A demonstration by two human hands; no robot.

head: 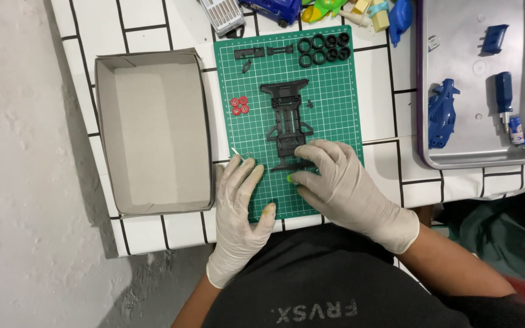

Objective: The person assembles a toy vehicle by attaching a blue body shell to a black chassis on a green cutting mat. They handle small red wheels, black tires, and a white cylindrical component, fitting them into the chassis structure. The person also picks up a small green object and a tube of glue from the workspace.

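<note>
Tabletop: a white tiled tabletop (153, 24) with dark grout lines, set against a rough pale wall.
Mat: a green gridded cutting mat (335, 109) lies in the middle of the tabletop.
Chassis: a black plastic toy car chassis (287, 115) lies lengthwise on the mat, its near end under the fingers of the right hand.
Left hand: the left hand (238, 206), in a pale latex glove, rests flat on the mat's near left corner, fingers spread apart, its grip on nothing.
Right hand: the right hand (341, 188), gloved alike, lies over the mat's near edge; its fingers (311, 155) touch the chassis end, pressing rather than clamped round it.
Small parts: four red round hubs (239, 105) sit left of the chassis; black rubber tyres (323, 48) cluster at the mat's far edge.
Box: an open grey cardboard box (153, 130) stands just left of the mat.
Tray: a metal tray (487, 152) at right holds a blue toy car shell (442, 112) and a blue-handled screwdriver (504, 94).
</note>
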